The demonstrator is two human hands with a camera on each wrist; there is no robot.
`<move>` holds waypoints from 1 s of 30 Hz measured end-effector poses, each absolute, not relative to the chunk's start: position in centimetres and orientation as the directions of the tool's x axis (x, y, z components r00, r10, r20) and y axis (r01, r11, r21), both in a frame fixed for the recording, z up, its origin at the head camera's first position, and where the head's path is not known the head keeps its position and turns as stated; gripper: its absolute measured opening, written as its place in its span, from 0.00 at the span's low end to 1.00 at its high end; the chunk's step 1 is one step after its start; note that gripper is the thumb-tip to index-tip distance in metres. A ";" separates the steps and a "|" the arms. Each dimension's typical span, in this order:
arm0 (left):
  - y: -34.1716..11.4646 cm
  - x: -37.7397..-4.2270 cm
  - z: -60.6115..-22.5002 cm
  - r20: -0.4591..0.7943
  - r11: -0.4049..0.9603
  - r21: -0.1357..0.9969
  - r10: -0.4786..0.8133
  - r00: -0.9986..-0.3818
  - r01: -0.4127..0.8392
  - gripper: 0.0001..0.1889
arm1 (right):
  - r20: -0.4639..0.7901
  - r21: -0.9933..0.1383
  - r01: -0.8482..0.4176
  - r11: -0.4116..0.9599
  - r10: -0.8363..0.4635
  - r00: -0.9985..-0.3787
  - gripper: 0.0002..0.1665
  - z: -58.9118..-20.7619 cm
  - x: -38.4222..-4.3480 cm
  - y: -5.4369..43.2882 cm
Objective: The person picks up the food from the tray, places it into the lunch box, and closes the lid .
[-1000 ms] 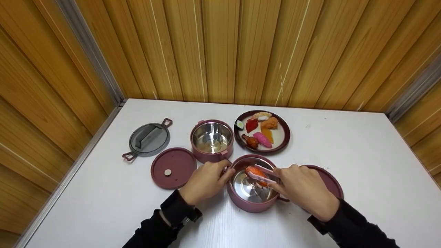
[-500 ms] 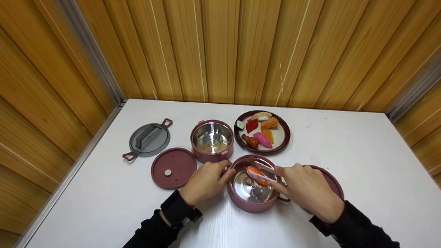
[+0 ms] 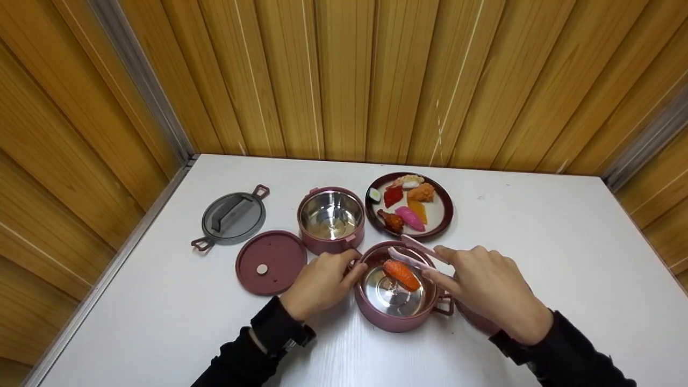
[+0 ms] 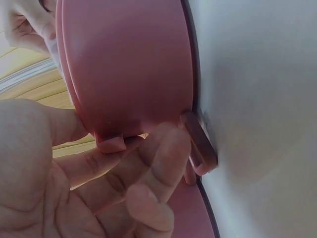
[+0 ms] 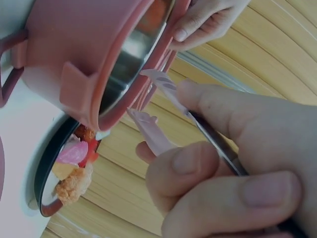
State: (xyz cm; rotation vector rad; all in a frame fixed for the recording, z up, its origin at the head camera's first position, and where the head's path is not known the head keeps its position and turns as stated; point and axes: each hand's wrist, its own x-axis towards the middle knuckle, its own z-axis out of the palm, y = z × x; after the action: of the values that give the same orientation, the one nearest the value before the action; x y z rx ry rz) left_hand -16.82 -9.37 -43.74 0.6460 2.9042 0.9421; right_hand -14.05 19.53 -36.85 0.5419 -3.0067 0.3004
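Observation:
In the head view an orange piece of toy sushi (image 3: 401,275) lies on the shiny bottom of a pink pot (image 3: 396,321). My left hand (image 3: 322,282) grips the left side of that pot; in the left wrist view the thumb is at the rim and fingers are by a small tab (image 4: 112,144). With my right hand (image 3: 486,290) I hold pale pink tongs (image 3: 411,259) over the pot's far right rim. Their tips (image 5: 157,77) stand apart with nothing between them, clear of the sushi.
Behind stands a second steel-lined pot (image 3: 332,246). A brown-rimmed plate (image 3: 443,217) holds several toy foods. To the left lie a grey lid (image 3: 244,228) with handles and a maroon lid (image 3: 285,255). Another maroon disc (image 3: 478,318) is partly under my right hand.
The tongs have opened and let go of the orange sushi, which now rests in the pot. My right hand has moved up and right with the tongs. The left hand has stayed put.

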 end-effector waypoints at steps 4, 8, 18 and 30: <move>-9.4 -16.8 -43.7 0.104 0.730 0.569 0.392 -0.914 0.378 0.13 | 0.150 -0.198 -0.346 0.917 -0.320 -0.935 0.28 -36.5 -14.3 19.9; -9.4 -16.7 -43.7 0.107 0.724 0.575 0.395 -0.912 0.381 0.12 | 0.165 -0.213 -0.322 0.923 -0.291 -0.943 0.29 -36.4 -14.8 20.3; -9.3 -16.7 -43.7 0.092 0.729 0.578 0.389 -0.917 0.367 0.12 | 0.183 -0.225 -0.288 0.931 -0.250 -0.951 0.29 -36.9 -16.8 21.2; -9.3 -16.7 -43.7 0.092 0.727 0.577 0.394 -0.914 0.371 0.12 | 0.142 -0.243 -0.259 0.935 -0.229 -0.963 0.26 -38.0 -20.0 22.1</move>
State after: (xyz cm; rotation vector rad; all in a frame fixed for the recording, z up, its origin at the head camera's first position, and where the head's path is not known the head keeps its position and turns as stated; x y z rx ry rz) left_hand -16.73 -9.32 -43.73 0.6397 2.8849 0.9520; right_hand -19.96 22.12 -38.05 0.3768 -2.9800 0.3964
